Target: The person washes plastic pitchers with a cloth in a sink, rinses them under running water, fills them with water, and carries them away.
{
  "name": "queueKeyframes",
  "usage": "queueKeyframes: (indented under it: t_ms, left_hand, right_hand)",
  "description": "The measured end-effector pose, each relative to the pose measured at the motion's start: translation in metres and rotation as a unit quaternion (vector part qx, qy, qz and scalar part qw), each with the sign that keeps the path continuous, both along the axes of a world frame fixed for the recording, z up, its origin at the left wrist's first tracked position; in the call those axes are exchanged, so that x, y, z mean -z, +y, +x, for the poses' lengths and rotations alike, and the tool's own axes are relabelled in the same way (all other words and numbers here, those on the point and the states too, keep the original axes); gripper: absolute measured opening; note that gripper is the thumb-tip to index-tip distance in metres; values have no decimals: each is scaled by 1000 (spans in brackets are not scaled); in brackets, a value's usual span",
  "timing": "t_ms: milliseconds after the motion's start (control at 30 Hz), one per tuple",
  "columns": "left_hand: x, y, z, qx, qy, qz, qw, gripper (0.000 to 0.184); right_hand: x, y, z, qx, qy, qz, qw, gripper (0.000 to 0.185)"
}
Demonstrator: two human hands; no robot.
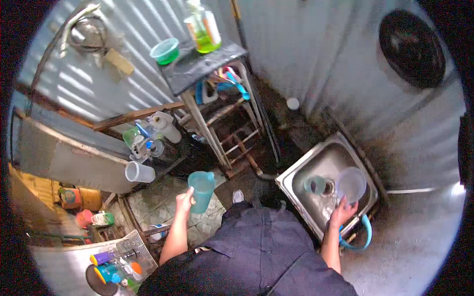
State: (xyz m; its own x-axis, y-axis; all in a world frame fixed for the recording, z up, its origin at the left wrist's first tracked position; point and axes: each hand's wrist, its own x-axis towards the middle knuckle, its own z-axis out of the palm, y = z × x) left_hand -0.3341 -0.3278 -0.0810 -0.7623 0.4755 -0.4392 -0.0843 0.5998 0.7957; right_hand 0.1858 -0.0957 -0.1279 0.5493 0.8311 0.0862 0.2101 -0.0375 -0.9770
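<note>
A translucent teal plastic pitcher [203,193] hangs over the tiled floor, gripped at its side by my left hand [184,202] with the fingers closed. On the other side, my right hand [342,214] reaches over the near edge of the metal sink [316,148]. Its fingers pinch the rim of a clear round plastic container [351,184], which is above the basin. A smaller greenish translucent cup [314,185] sits in the basin beside the drain. A light blue curved handle or hose [365,234] loops outside the sink's near corner, close to my right wrist.
Ahead stands a rack with a dark top [180,69], bearing a green tub [167,51] and a bottle of green liquid [205,32]. A white plastic cup [139,171] and several bottles are at the left. A black basin [412,48] hangs on the corrugated wall.
</note>
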Motion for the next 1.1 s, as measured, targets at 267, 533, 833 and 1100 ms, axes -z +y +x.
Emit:
queueKeyframes:
  t_ms: [267, 533, 833, 1100]
  left_hand:
    - [35, -24, -50, 93, 85, -183, 975, 52]
    - [67, -48, -115, 88, 145, -204, 964, 50]
    - [74, -32, -121, 242, 203, -225, 922, 47]
    - [0, 93, -13, 426, 323, -17, 845, 44]
  right_hand:
    - [-91, 17, -40, -97, -543, -87, 830, 62]
    - [-130, 44, -45, -155, -683, -156, 697, 63]
    - [-145, 48, -8, -98, -776, -140, 607, 66]
    - [-137, 31, 16, -102, -671, -176, 713, 64]
